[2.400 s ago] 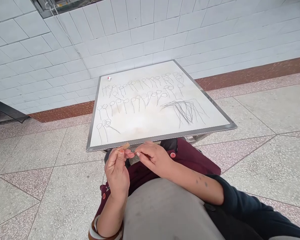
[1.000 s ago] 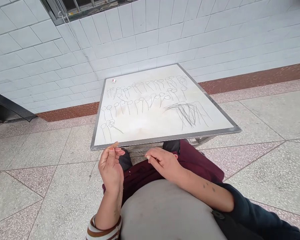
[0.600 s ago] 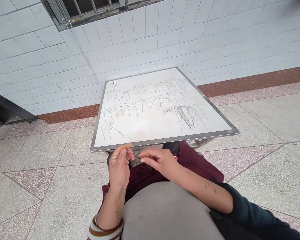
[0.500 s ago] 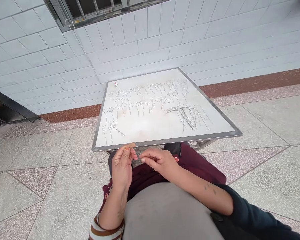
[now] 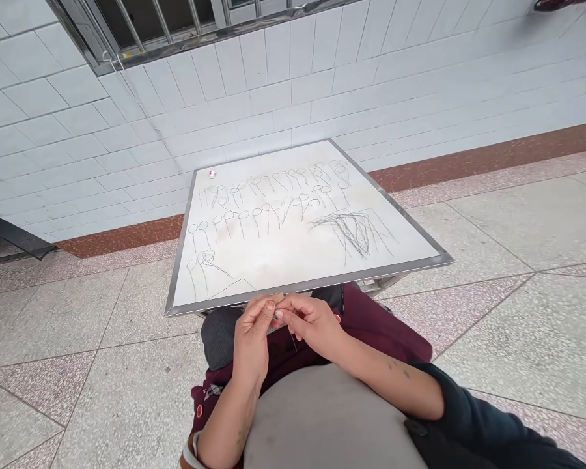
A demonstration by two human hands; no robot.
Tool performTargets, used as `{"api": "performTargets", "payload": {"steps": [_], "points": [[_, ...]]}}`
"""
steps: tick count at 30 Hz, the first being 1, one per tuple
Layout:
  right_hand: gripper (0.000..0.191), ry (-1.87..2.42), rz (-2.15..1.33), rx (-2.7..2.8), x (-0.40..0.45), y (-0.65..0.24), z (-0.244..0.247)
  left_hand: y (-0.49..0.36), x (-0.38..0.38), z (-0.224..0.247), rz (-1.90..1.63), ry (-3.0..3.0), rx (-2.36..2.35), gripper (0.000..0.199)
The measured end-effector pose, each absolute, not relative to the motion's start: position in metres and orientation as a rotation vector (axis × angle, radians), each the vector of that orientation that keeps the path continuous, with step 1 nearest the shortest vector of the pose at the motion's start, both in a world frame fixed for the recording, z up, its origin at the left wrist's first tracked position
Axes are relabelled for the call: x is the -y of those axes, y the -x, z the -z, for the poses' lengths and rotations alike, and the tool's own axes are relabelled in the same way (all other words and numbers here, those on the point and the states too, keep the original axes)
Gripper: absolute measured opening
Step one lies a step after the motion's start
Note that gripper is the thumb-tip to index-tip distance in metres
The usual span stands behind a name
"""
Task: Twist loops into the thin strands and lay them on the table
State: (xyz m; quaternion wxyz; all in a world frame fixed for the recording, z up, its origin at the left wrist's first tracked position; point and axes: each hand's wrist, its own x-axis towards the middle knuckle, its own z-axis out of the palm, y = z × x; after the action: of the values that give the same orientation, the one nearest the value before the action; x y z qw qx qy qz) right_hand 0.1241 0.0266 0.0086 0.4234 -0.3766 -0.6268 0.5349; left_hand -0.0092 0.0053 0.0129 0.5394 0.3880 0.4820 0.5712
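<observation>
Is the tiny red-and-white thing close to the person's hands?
No, the tiny red-and-white thing lies near the far left corner of the white tabletop, while the left hand and right hand are by its near edge.

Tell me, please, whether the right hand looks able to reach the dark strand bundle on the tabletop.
Probably yes: nothing visible stands between the right hand and the dark strand bundle, though that hand is busy beside the left hand.

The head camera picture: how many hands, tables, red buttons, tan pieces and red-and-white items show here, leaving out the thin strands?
Hands: 2, left hand and right hand
Table: 1
Red buttons: 2
Tan piece: 1
Red-and-white item: 1
Total: 7
</observation>
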Motion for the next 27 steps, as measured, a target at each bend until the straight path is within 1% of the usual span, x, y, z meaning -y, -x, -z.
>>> {"api": "performTargets", "payload": {"steps": [3,5,9,12,15,20,27], "points": [[0.020,0.990,-1.323,1.528,-0.042,-0.128,0.003,0.014,-0.009,-0.006,-1.298,-0.887,-1.229,0.034],[0.020,1.127,-1.275,1.508,-0.060,-0.139,0.015,0.022,-0.009,0.001,-1.217,-0.874,-1.287,0.042],[0.019,1.582,-0.960,1.614,-0.113,-0.183,0.042,0.044,-0.009,0.016,-1.110,-0.840,-1.363,0.042],[0.015,1.739,-0.863,1.629,-0.151,-0.218,0.057,0.053,-0.009,0.024,-1.185,-0.745,-1.431,0.043],[0.015,1.894,-0.782,1.659,-0.178,-0.240,0.064,0.053,-0.009,0.027,-1.257,-0.679,-1.461,0.044],[0.017,2.066,-0.685,1.709,-0.202,-0.249,0.068,0.053,-0.009,0.030,-1.256,-0.646,-1.482,0.048],[0.019,2.201,-0.568,1.757,-0.211,-0.261,0.065,0.067,-0.004,0.036,-1.213,-0.633,-1.455,0.046]]}}
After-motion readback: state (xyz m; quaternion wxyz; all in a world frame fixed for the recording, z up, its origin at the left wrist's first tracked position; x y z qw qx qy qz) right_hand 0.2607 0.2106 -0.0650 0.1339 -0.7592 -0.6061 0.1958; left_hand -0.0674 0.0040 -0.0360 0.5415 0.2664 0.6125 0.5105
